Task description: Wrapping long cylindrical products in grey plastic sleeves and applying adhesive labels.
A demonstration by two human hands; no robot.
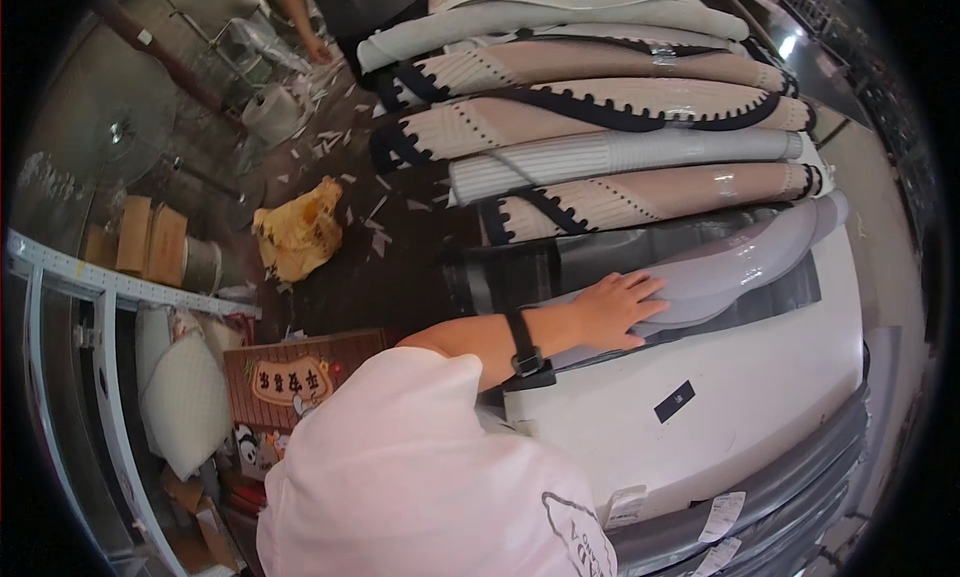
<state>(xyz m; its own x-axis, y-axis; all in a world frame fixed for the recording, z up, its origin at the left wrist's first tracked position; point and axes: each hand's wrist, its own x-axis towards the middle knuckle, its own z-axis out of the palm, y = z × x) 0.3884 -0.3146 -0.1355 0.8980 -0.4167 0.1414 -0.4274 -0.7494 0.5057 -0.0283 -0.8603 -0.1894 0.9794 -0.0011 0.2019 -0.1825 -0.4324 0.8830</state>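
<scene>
My left hand rests palm down, fingers spread, on a pale grey roll with a glossy, clear-wrapped surface. Nothing is gripped in it. A dark strap with a buckle circles the left forearm. Under the roll lies a dark grey plastic sheet or bag, spread over the white table. Close by on the near side is a small dark card. My right hand is not in view.
Beyond lie several rolled mats, beige with black trim and pale grey. Grey packages with white labels sit at the near right. A yellow crumpled bag and scraps litter the floor. Another person's hand shows far left.
</scene>
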